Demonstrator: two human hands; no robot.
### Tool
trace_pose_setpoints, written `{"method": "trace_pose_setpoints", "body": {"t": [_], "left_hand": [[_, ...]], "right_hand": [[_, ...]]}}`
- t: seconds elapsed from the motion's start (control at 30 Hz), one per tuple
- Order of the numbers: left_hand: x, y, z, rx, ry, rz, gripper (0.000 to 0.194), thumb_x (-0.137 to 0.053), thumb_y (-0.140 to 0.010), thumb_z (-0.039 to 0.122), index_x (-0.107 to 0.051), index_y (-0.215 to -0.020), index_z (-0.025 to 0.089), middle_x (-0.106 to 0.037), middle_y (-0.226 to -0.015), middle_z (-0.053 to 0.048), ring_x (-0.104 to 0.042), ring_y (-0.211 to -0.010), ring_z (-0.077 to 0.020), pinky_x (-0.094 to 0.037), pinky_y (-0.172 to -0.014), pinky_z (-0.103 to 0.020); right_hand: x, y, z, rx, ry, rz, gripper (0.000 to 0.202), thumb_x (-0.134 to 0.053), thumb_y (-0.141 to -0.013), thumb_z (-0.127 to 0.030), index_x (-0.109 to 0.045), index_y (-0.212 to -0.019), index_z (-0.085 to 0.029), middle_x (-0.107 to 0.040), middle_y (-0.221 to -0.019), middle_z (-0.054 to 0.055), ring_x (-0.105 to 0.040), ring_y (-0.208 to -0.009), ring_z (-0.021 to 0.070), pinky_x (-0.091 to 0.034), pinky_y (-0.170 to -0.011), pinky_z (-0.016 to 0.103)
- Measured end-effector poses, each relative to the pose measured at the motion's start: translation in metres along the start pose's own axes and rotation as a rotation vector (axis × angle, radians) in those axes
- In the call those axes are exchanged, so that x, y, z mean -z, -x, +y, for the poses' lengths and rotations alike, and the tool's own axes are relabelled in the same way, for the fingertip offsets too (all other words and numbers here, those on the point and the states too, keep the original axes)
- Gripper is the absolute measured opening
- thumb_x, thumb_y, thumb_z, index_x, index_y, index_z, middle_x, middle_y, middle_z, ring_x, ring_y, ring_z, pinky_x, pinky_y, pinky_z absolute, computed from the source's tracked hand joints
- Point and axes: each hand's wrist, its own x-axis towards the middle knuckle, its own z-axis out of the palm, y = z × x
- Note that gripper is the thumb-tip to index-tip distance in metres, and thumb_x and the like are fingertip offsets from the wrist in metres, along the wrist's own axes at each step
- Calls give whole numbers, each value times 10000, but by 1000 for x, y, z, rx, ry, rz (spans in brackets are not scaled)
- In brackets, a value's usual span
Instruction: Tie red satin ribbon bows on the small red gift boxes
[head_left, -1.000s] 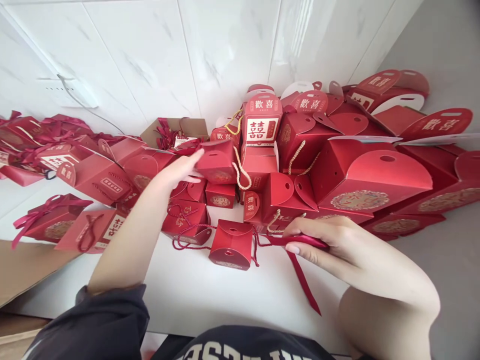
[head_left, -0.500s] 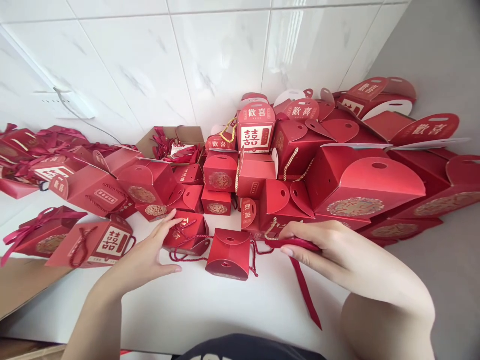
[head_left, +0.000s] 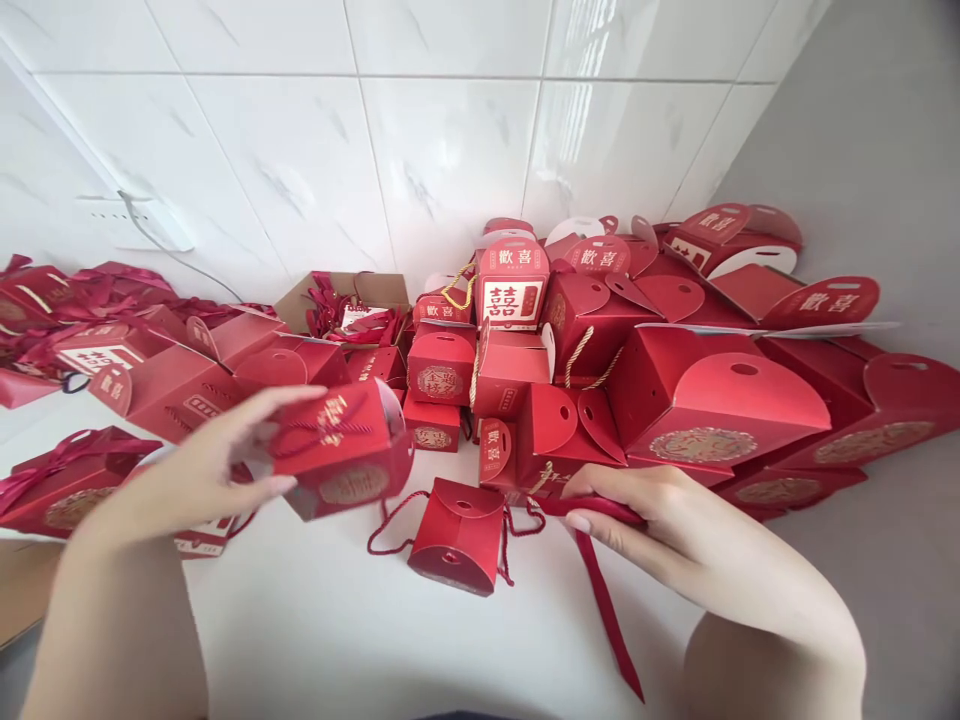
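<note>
My left hand [head_left: 202,470] is closed on the left end of a red gift box [head_left: 352,450] with gold print and a dark red cord across it. That box is tilted and looks raised off the table. Pinched between the thumb and fingers of my right hand [head_left: 667,530] is a dark red ribbon [head_left: 609,615], its loose end trailing down. Between my hands a small red box [head_left: 459,535], its rounded flaps folded over, lies on the table with twisted red cords at its sides.
Red boxes [head_left: 720,400] are piled high on the right against the tiled wall [head_left: 450,150]. More boxes with ribbons [head_left: 97,470] lie on the left. An open cardboard box [head_left: 289,300] holding ribbons stands at the back. A cable [head_left: 180,260] runs down from a wall socket.
My left hand has taken hold of the corded gift box and moved it left, away from the small box. My right hand keeps the ribbon in nearly the same place. The view has tilted up slightly.
</note>
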Motion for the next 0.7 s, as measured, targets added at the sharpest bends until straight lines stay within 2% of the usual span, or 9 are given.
{"method": "trace_pose_setpoints", "body": {"t": [0.1, 0.17, 0.27, 0.37, 0.43, 0.53, 0.57, 0.63, 0.7], "left_hand": [[28, -11, 18, -143, 34, 198, 744, -702, -780, 417, -392, -1452, 341, -379, -1569, 17, -533, -1278, -265, -532, -972, -307], [33, -24, 27, -187, 21, 236, 778, -702, -775, 437, -375, -1467, 298, -329, -1591, -7, -492, -1311, -271, -527, -975, -302], [23, -43, 32, -162, 115, 245, 918, -728, -732, 485, -283, -1512, 296, -330, -1585, -21, -521, -1275, -273, -568, -882, -268], [5, -62, 32, -147, 373, 396, 1043, -761, -697, 487, -190, -1544, 275, -407, -1533, -16, -519, -1283, -260, -565, -900, -258], [-2, -81, 31, -139, 562, 521, 1006, -746, -740, 445, -165, -1543, 272, -441, -1507, -2, -531, -1280, -229, -547, -955, -276], [-4, -129, 29, -218, 841, 721, 839, -735, -761, 409, -294, -1468, 305, -514, -1454, 3, -594, -1228, -185, -522, -1015, -305], [-3, -150, 28, -299, 917, 881, 743, -747, -729, 424, -406, -1380, 314, -554, -1412, -7, -631, -1181, -183, -540, -994, -296], [-3, -193, 26, -421, 1022, 910, 576, -784, -688, 368, -526, -1201, 324, -591, -1353, -11, -622, -1210, -195, -523, -1029, -286], [-5, -234, 23, -469, 1140, 889, 511, -798, -659, 283, -542, -1102, 285, -623, -1278, -25, -625, -1202, -201, -518, -1039, -296]], "right_hand": [[0, -1, 1, -25, 3, -21, 246, -421, -1017, -377, -588, -918, -226, -631, -752, 2, -529, -635, 148, -426, -627, 266], [0, -1, 2, -30, -5, -20, 248, -417, -1018, -382, -589, -938, -223, -635, -763, 9, -536, -642, 153, -424, -632, 272], [0, -1, 2, -48, -10, -14, 252, -411, -1019, -390, -575, -925, -222, -626, -760, 7, -530, -650, 155, -418, -640, 274], [0, -1, 2, -58, -20, -16, 240, -413, -1019, -381, -547, -891, -229, -603, -751, -8, -499, -646, 146, -401, -633, 265], [-1, -3, 2, -50, -35, -23, 226, -420, -1019, -368, -544, -887, -232, -601, -755, -17, -486, -642, 140, -391, -628, 259], [-2, -8, 0, -29, -83, -44, 189, -436, -1018, -341, -578, -942, -242, -630, -803, -30, -518, -666, 126, -396, -655, 244], [-2, -10, 0, -26, -98, -48, 180, -440, -1018, -335, -588, -966, -248, -637, -817, -35, -530, -677, 121, -398, -662, 238], [-2, -12, -1, -27, -114, -45, 175, -443, -1018, -333, -600, -992, -259, -639, -824, -45, -536, -686, 115, -397, -664, 228], [-2, -13, 0, -45, -103, -38, 183, -436, -1019, -343, -602, -1008, -267, -635, -819, -49, -528, -682, 116, -394, -660, 230]]}}
